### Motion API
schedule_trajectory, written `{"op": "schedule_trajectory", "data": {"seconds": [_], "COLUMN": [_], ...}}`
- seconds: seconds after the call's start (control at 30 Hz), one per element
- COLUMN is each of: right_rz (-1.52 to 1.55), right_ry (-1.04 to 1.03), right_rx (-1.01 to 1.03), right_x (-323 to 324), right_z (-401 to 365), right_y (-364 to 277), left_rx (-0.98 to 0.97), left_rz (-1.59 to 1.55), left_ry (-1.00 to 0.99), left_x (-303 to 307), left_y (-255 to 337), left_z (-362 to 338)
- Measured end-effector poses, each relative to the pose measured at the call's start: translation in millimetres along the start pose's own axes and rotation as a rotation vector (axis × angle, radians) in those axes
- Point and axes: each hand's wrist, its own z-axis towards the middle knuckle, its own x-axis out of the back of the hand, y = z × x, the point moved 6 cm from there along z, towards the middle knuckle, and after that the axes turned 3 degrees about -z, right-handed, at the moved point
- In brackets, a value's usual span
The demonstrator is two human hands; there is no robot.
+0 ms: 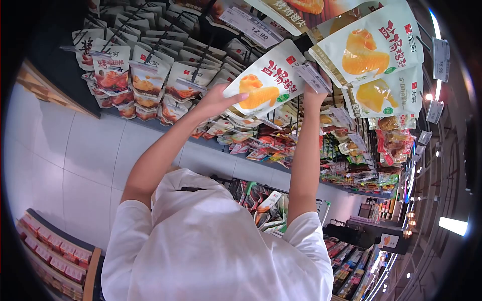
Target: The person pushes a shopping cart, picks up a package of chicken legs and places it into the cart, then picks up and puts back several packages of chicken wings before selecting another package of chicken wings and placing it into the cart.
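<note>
My left hand (219, 102) grips the lower left edge of a white snack pouch (261, 85), its thumb pressed on the front. The pouch has red lettering and a picture of yellow chicken wings, and it tilts at the rack. Close to the pouch's right edge is my right hand (315, 95), raised behind a price tag (312, 78) that reads 16.90. The tag and the pouches hide most of its fingers, so its hold cannot be made out. Larger white pouches (369, 47) with similar pictures hang just to the right.
Rows of hanging snack pouches (111, 72) on metal hooks fill the rack at left. Another price tag (251, 25) reads 12.90. Below the rack, a cart (271, 208) holding packages stands by my body. A low shelf (55, 256) with pink packages is at lower left.
</note>
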Motion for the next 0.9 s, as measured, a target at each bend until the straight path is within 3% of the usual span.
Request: {"op": "schedule_trajectory", "data": {"seconds": [0.03, 0.07, 0.13, 0.17, 0.23, 0.27, 0.33, 0.4, 0.47, 0.6, 0.77, 0.9], "right_rz": [0.144, 0.08, 0.541, 0.586, 0.675, 0.576, 0.776, 0.811, 0.82, 0.75, 0.511, -0.234], "right_ry": [-0.017, -0.044, 0.003, 0.018, 0.046, 0.04, 0.178, 0.178, 0.154, 0.129, 0.139, 0.036], "right_rx": [-0.039, -0.086, -0.227, -0.226, -0.222, -0.203, -0.401, -0.424, -0.417, -0.396, -0.368, -0.158], "right_x": [-1.0, -0.5, 3.0, 2.3, 1.0, 0.9, -8.6, -10.5, -8.4, -0.2, 5.6, 19.3], "right_z": [2.7, 5.4, 11.5, 13.7, 18.0, 20.1, 20.8, 26.4, 31.9, 38.3, 37.1, 16.5], "right_y": [6.5, 12.1, 34.3, 44.4, 65.6, 76.3, 69.4, 79.2, 84.5, 97.1, 123.5, 136.6], "left_rx": [0.017, 0.035, -0.129, -0.21, -0.19, -0.188, -0.222, -0.128, -0.099, 0.136, 0.417, 0.544], "left_rz": [0.036, 0.073, 0.083, 0.09, 0.084, 0.062, 0.048, -0.044, -0.127, -0.254, -0.201, -0.265], "left_ry": [0.03, 0.06, 0.189, 0.251, 0.284, 0.317, 0.359, 0.26, 0.305, 0.345, 0.491, 0.655], "left_x": [4.0, 8.3, 18.3, 24.9, 39.3, 43.1, 47.9, 45.3, 40.7, 44.4, 80.7, 112.7], "left_y": [-0.7, -2.4, -4.7, -7.6, -22.6, -28.1, -38.8, -54.9, -64.4, -86.1, -175.6, -200.5], "left_z": [1.9, 3.2, 1.9, 1.0, -2.5, -11.0, -29.9, -54.7, -85.9, -139.6, -206.2, -257.8]}}
